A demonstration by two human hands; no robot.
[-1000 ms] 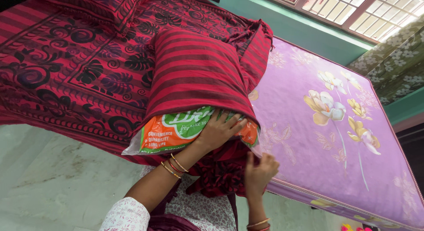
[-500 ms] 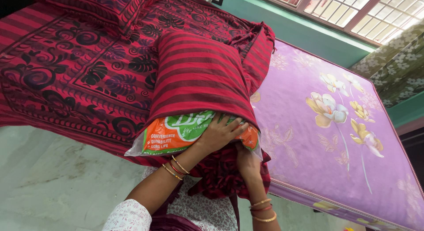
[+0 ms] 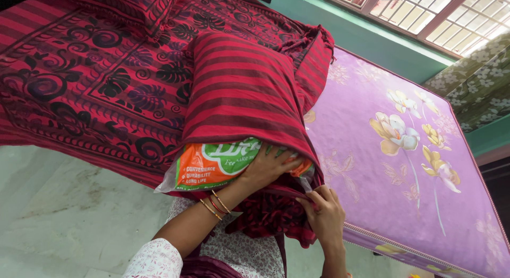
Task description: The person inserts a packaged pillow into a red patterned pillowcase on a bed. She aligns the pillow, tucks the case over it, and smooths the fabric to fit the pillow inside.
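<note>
Left hand [image 3: 265, 169] lies flat, fingers spread, against the exposed end of the plastic-wrapped pillow [image 3: 218, 163], which sits mostly inside the red striped pillowcase [image 3: 239, 92] at the near edge of the bed, on the red patterned bedsheet [image 3: 79, 81] beside the bare purple mattress [image 3: 393, 150]. Since half a second ago the right hand [image 3: 324, 217] has come out from under the pillow and now pinches the lower hem of the case (thumb and fingers pressed together on the cloth). Judgement: the pillow is nearly seated; only its orange-and-green end shows.

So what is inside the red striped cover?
A pillow in an orange, green and white plastic wrapper sticks out of the red striped cover. The left hand presses it; the rest is hidden inside.
</note>
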